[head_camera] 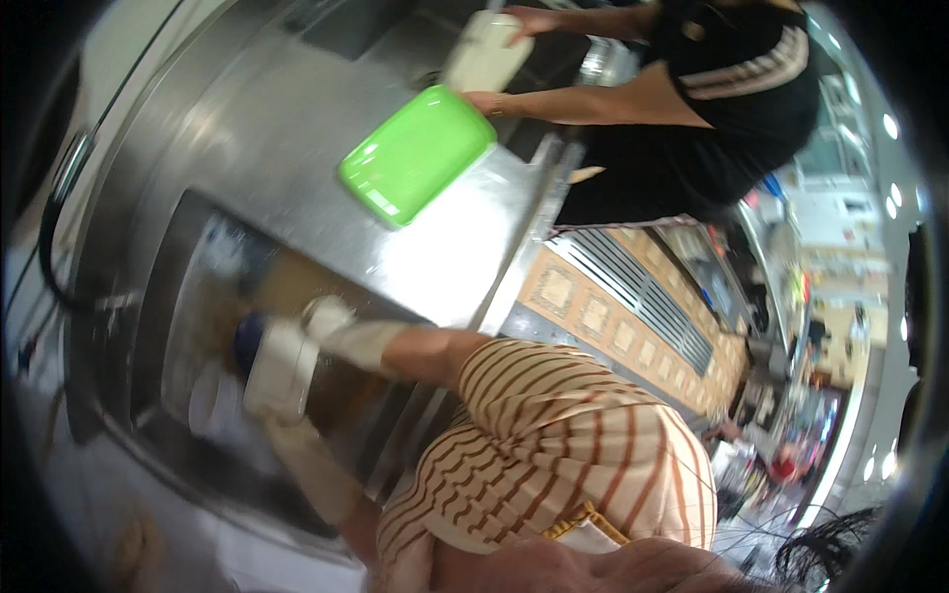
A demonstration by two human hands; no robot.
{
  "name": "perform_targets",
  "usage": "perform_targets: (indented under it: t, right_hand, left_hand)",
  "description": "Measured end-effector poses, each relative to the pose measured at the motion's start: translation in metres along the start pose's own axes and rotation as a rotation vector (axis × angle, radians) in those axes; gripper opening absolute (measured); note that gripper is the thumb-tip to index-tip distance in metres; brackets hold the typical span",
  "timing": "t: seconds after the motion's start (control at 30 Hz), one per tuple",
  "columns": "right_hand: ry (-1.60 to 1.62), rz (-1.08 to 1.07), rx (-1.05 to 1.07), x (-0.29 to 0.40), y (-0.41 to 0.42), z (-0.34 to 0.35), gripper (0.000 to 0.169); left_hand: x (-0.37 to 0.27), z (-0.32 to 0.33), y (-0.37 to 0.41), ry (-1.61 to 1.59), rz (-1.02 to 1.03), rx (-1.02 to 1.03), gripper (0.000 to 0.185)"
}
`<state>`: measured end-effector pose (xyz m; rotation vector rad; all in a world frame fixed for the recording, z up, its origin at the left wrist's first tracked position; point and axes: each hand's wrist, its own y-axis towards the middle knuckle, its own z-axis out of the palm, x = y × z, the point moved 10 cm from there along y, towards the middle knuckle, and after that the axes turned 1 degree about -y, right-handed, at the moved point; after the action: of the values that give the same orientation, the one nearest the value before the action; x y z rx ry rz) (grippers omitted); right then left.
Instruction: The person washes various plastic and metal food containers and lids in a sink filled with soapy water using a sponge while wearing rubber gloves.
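My hands wear pale long-cuffed gloves over a metal sink basin (156, 311) of brownish water. My left hand (278, 416) grips the lower end of a white rectangular container (285, 367). Close to the container's upper side is my right hand (330, 319), its fingers blurred; whether it holds anything is unclear. A dark blue rounded object (248, 345) shows beside the container, partly covered by it. Pale shapes (211, 400) lie in the water, too blurred to name.
A bright green rectangular tray (419, 156) lies on the steel counter (245, 133). Beyond it, a co-worker (726, 118) holds a whitish rectangular container (485, 55). A black hose (48, 244) hangs by the sink's far side. A floor grate (645, 296) runs behind the counter edge.
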<state>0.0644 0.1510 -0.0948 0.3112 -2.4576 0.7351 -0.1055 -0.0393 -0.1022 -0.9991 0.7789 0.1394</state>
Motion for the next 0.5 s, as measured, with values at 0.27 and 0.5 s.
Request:
perform_targets:
  t: [0.27,0.5]
  right_hand:
    - [-0.061,-0.279,-0.028,0.095,-0.032,0.001,0.034]
    - [0.174,-0.012,-0.081,-0.027,-0.025,-0.016,0.037]
  left_hand:
    - [-0.058,0.072,-0.057,0.328,0.263,0.032,0.032]
    - [-0.136,0.201,-0.175,1.207,0.806,0.114,0.021]
